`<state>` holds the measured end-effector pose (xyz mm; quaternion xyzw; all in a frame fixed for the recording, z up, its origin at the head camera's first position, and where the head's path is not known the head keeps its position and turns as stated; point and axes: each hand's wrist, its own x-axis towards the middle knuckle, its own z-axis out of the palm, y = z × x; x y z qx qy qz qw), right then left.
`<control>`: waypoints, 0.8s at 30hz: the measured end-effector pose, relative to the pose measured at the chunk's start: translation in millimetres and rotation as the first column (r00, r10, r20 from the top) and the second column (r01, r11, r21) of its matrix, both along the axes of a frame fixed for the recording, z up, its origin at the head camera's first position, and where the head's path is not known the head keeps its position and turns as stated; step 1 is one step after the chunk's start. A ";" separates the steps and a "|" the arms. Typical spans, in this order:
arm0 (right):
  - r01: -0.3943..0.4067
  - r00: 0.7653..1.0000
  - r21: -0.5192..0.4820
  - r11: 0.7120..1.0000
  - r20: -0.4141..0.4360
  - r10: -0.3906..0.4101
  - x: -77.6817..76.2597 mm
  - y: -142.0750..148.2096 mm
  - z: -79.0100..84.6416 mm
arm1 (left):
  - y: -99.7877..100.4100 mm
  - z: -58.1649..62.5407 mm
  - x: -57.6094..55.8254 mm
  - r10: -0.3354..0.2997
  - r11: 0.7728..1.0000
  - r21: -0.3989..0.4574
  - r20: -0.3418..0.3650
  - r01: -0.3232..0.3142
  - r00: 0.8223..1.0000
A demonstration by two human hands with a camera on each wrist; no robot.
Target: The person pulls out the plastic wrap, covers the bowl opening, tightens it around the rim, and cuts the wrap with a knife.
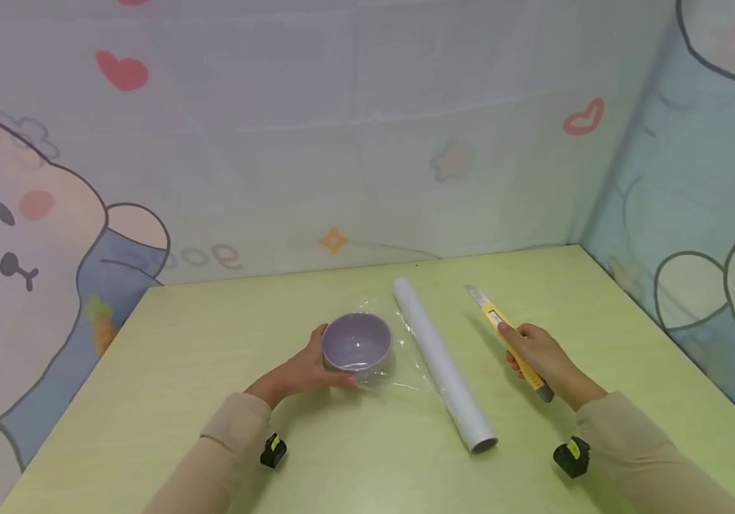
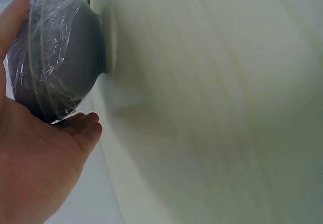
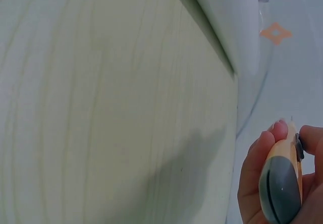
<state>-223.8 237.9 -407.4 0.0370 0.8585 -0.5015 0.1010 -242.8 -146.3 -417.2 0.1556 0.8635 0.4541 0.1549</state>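
Note:
A purple bowl stands on the table with clear plastic wrap over its rim and down its side. My left hand holds the bowl from the left, thumb at the near side and fingers round the far side; the left wrist view shows the wrap creased against the bowl. A white roll of plastic wrap lies slantwise to the right, and a clear sheet stretches from it to the bowl. In my right hand is a yellow utility knife, held above the table, blade out and pointing away, thumb on its slider.
The pale yellow-green table ends at a cartoon-printed cloth behind and at both sides. A small black clip-like device shows beside the left sleeve, and another black device beside the right sleeve.

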 end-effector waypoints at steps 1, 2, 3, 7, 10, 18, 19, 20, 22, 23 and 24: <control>0.002 1.000 -0.002 1.000 -0.001 -0.002 -0.3 -0.7 -0.2 | 0.2 -1.2 -0.1 0.006 1.000 -0.001 -0.009 -0.006 1.000; 0.005 1.000 0.001 1.000 -0.005 -0.005 -0.7 -1.3 -0.2 | 0.6 -1.9 0.1 0.013 1.000 -0.002 -0.014 -0.013 1.000; 0.009 1.000 0.002 1.000 -0.007 -0.009 -0.9 -1.9 -0.1 | 0.7 -2.9 0.1 0.018 1.000 -0.002 -0.020 -0.018 1.000; 0.025 1.000 0.001 1.000 -0.019 -0.025 -2.2 -3.9 0.0 | 0.9 -4.9 -0.4 0.009 1.000 0.019 -0.032 -0.008 0.999; 0.035 0.999 -0.014 0.999 -0.024 -0.035 -3.6 -4.8 -0.6 | 1.1 -5.3 -1.5 -0.006 0.999 0.038 -0.025 0.007 1.000; 0.059 0.997 0.008 0.998 -0.056 -0.059 -7.3 -6.6 -4.7 | 1.0 -4.4 -3.0 -0.022 0.999 0.041 -0.026 0.023 0.999; 0.065 0.996 0.010 0.998 -0.058 -0.064 -7.5 -6.7 -5.2 | 0.6 -4.3 -2.9 -0.024 0.999 0.040 -0.025 0.025 0.999; 0.068 0.996 0.013 0.998 -0.063 -0.067 -7.7 -6.5 -5.5 | 0.4 -4.4 -3.0 -0.023 0.999 0.040 -0.020 0.024 1.000; 0.079 0.995 0.016 0.997 -0.070 -0.078 -8.8 -5.7 -6.1 | 0.1 -4.3 -2.8 -0.026 0.999 0.039 -0.020 0.026 0.999; 0.087 0.994 0.016 0.996 -0.073 -0.085 -9.3 -5.4 -6.1 | 0.0 -4.4 -2.8 -0.028 0.999 0.040 -0.022 0.028 0.999; 0.092 0.993 0.018 0.996 -0.077 -0.090 -10.0 -5.0 -6.2 | -0.1 -4.4 -2.7 -0.030 0.999 0.041 -0.023 0.031 0.999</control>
